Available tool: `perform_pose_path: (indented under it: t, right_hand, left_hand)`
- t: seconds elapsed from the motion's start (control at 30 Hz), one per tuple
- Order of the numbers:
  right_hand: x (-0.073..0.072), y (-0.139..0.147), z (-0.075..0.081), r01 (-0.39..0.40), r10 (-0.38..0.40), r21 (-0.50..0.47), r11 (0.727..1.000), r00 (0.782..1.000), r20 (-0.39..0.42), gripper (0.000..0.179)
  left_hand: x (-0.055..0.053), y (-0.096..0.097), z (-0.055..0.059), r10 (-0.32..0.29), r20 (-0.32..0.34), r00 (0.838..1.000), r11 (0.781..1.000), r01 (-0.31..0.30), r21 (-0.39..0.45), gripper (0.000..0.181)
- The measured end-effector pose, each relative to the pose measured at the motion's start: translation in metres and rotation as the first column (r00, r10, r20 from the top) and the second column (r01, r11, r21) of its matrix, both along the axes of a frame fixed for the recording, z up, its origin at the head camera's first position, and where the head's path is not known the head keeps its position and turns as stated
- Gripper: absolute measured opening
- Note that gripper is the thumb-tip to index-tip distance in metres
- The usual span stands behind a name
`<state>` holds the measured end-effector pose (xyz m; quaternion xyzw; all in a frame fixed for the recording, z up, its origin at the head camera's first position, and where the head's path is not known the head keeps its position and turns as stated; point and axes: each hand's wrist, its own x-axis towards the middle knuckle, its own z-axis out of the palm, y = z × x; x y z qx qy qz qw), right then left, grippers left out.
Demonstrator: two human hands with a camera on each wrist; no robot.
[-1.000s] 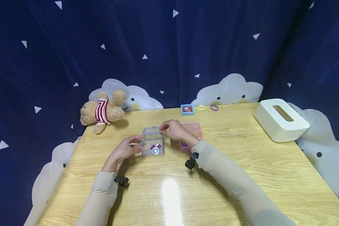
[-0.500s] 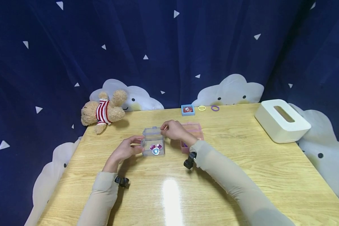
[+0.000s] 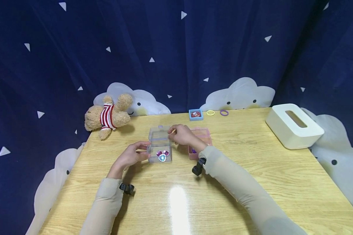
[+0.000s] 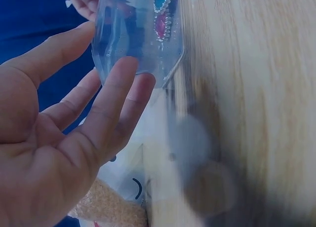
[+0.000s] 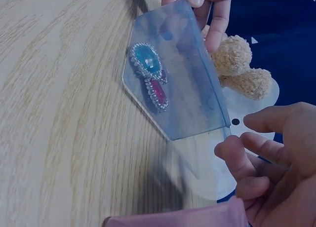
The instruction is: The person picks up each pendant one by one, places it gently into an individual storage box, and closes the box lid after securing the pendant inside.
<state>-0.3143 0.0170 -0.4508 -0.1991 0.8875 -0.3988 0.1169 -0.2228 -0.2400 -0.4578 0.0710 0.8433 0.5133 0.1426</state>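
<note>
A clear bluish plastic box point(image 3: 160, 158) stands on the table, its hinged lid point(image 3: 159, 133) tipped back. Inside lie a blue gem point(image 3: 162, 158) and two magenta gems point(image 3: 165, 152), all with silvery beaded rims. My left hand point(image 3: 130, 154) touches the box's left end with fairly straight, spread fingers. At the right side of the lid is my right hand point(image 3: 180, 134); in the right wrist view its thumb point(image 5: 231, 152) and forefinger stand apart near the box corner. Partly hidden by that hand, an open pink box point(image 3: 200, 133) holds something purple.
A teddy bear point(image 3: 107, 117) in a striped shirt lies back left. Near the back edge are a small blue frame point(image 3: 195, 115), a yellow ring point(image 3: 210, 113) and a purple ring point(image 3: 224, 113). A white tissue box point(image 3: 294, 125) stands at right.
The clear box's lid has swung farther back, away from me. My right fingers have shifted slightly beside it; the left hand and the gems look unmoved.
</note>
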Motion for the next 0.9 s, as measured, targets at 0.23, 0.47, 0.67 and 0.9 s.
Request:
perform_pose_path:
  t: [0.23,0.47,0.67,0.9]
  right_hand:
    - [-0.0021,0.0032,0.0007,0.014,-0.012,-0.060,0.998,0.999,0.030,0.024]
    - [-0.0026,0.0050,0.0028,0.033,-0.031,-0.086,0.996,0.999,0.024,0.022]
    - [-0.0041,0.0049,0.0014,0.056,-0.052,-0.109,0.992,0.998,0.043,0.019]
    - [-0.0046,0.0066,0.0015,0.062,-0.051,-0.150,0.987,0.996,0.074,0.020]
  left_hand:
    - [-0.0002,-0.0003,-0.0008,0.003,-0.004,1.000,1.000,-0.003,-0.021,0.057]
    - [0.0007,0.0001,0.0009,-0.004,-0.009,1.000,1.000,0.004,-0.025,0.057]
    - [0.0009,0.0004,-0.0003,0.003,0.001,1.000,1.000,-0.003,-0.017,0.056]
    - [0.0002,0.0004,-0.0010,0.009,0.017,1.000,1.000,-0.009,-0.001,0.056]
